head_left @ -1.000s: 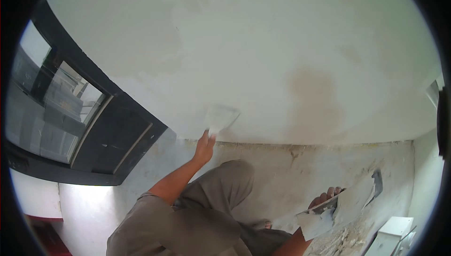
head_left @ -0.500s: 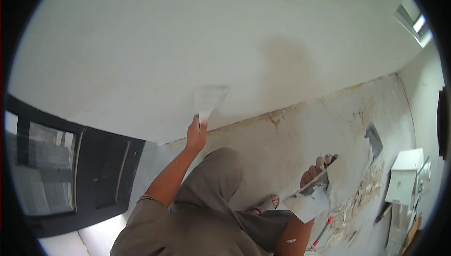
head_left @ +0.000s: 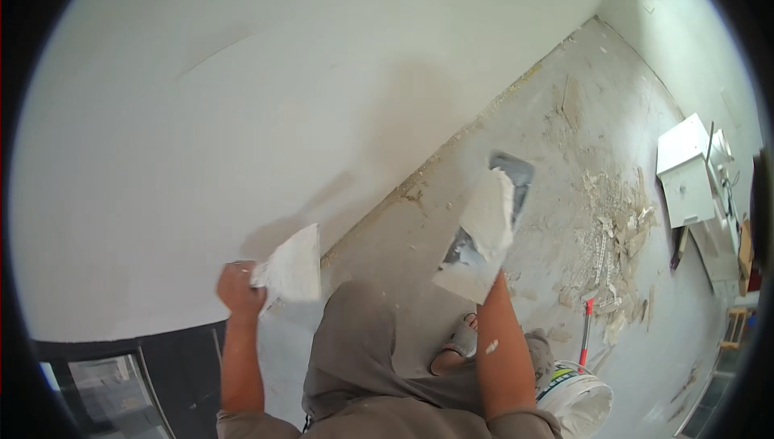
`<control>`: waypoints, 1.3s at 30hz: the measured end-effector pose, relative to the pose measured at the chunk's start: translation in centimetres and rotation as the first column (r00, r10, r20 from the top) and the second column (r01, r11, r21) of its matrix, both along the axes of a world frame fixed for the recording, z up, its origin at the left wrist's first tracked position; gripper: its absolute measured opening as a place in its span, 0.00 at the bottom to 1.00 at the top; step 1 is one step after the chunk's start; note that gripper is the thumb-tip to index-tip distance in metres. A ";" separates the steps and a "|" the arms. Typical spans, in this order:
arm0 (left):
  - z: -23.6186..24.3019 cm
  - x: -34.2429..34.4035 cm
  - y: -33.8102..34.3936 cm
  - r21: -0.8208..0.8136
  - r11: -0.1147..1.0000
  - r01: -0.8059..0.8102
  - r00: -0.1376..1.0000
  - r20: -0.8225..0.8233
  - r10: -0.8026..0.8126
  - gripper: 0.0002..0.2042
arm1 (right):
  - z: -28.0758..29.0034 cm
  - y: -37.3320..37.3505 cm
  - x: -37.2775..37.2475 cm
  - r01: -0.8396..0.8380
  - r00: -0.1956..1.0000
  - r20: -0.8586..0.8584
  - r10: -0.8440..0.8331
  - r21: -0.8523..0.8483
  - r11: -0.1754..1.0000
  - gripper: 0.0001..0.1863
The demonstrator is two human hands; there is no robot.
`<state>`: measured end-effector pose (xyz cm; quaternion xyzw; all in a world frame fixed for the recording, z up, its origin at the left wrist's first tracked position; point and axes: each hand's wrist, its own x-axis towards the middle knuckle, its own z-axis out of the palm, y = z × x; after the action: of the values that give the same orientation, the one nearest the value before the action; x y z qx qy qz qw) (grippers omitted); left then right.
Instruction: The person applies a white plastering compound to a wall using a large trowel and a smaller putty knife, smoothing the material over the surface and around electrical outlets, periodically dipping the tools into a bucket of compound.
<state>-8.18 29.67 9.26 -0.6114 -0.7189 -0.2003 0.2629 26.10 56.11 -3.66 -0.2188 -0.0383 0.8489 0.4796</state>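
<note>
The left hand (head_left: 239,286) is clenched around the handle of a broad plastering trowel (head_left: 292,268), whose blade, coated in white filler, is held flat near the lower part of the white wall (head_left: 242,116); whether the blade actually touches the surface cannot be told. The trowel sits low on the wall, just above the joint where the wall meets the floor (head_left: 564,141). The right forearm rises from the lower edge, and the right hand is hidden behind a plaster board (head_left: 484,233) loaded with white filler, which it holds up over the floor, well apart from the trowel; its grip cannot be told. The person's bent knee in grey cloth lies between the two arms, and a sandalled foot (head_left: 459,342) shows beside the right forearm. On the floor to the right lie scattered plaster scraps (head_left: 613,229), a red-handled tool (head_left: 586,330) and a white bucket (head_left: 576,403). A white box (head_left: 685,169) stands near the far right, and a dark window frame (head_left: 121,366) sits at the lower left
</note>
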 end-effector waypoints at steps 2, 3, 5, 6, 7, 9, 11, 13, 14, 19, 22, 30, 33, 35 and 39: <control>4.2 -0.6 2.6 0.098 0.982 0.162 0.962 -0.238 -0.135 0.10 | -4.3 1.0 -0.7 0.026 0.999 0.044 -0.023 -0.069 0.997 0.19; 6.1 -1.4 2.8 0.065 0.978 0.198 0.944 -0.281 -0.172 0.10 | -6.3 1.6 -1.0 0.043 0.998 0.058 -0.038 -0.100 0.994 0.19; 9.7 -2.1 2.6 0.017 0.971 0.239 0.879 -0.429 -0.209 0.12 | -11.1 1.8 -2.1 0.062 0.996 0.068 -0.051 -0.169 0.984 0.19; 11.1 -2.7 2.7 0.014 0.975 0.222 0.828 -0.531 -0.181 0.12 | -13.2 2.4 -2.4 0.076 0.995 0.078 -0.062 -0.195 0.978 0.19; 12.5 -2.3 3.0 -0.009 0.975 0.221 0.791 -0.584 -0.185 0.11 | -15.6 2.5 -3.0 0.083 0.994 0.083 -0.066 -0.225 0.971 0.20; 14.2 -2.7 3.3 -0.044 0.986 0.163 0.648 -0.748 -0.141 0.09 | -19.5 3.2 -4.1 0.088 0.995 0.075 -0.070 -0.273 0.958 0.20; 14.1 -1.4 2.8 -0.065 0.995 0.072 0.578 -0.810 -0.094 0.09 | -23.3 4.2 -4.3 -0.008 1.000 -0.031 0.002 -0.187 0.982 0.21; 13.8 -1.0 1.4 -0.055 0.997 -0.050 0.523 -0.852 -0.021 0.11 | -25.2 5.3 -5.6 -0.126 0.990 -0.076 0.119 -0.100 0.987 0.23; 13.9 -1.0 0.4 -0.049 0.996 -0.070 0.540 -0.842 -0.004 0.11 | -25.2 6.0 -6.3 -0.116 0.990 -0.096 0.106 -0.113 0.987 0.23; 12.0 2.3 0.3 -0.044 0.994 -0.103 0.376 -0.927 -0.002 0.10 | -28.3 9.3 -7.2 -0.131 0.991 -0.026 0.129 -0.228 0.965 0.20; 11.0 3.3 1.7 -0.037 0.993 -0.111 0.432 -0.902 0.014 0.10 | -30.8 10.3 -7.7 -0.102 0.992 0.042 0.115 -0.238 0.966 0.15; 10.2 3.3 2.6 -0.016 1.000 -0.019 0.401 -0.916 -0.007 0.04 | -27.4 11.9 -10.3 -0.040 0.943 0.306 0.129 -0.281 0.959 0.10; 10.6 2.5 2.0 -0.038 0.996 -0.076 0.389 -0.921 -0.005 0.05 | -27.9 12.2 -10.1 -0.032 0.968 0.233 0.090 -0.242 0.970 0.11; 10.6 2.2 1.9 -0.049 0.994 -0.100 0.387 -0.922 -0.007 0.05 | -27.7 12.5 -10.2 -0.052 0.954 0.282 0.103 -0.181 0.982 0.11; 10.6 1.8 1.9 -0.008 0.999 -0.037 0.408 -0.913 0.008 0.04 | -24.3 13.8 -10.5 -0.036 0.958 0.283 0.048 -0.048 0.998 0.13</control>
<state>-6.36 31.53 19.85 -0.6156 -0.4713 0.1775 0.6061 15.55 69.95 -28.00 -0.3475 -0.0935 0.8192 0.4466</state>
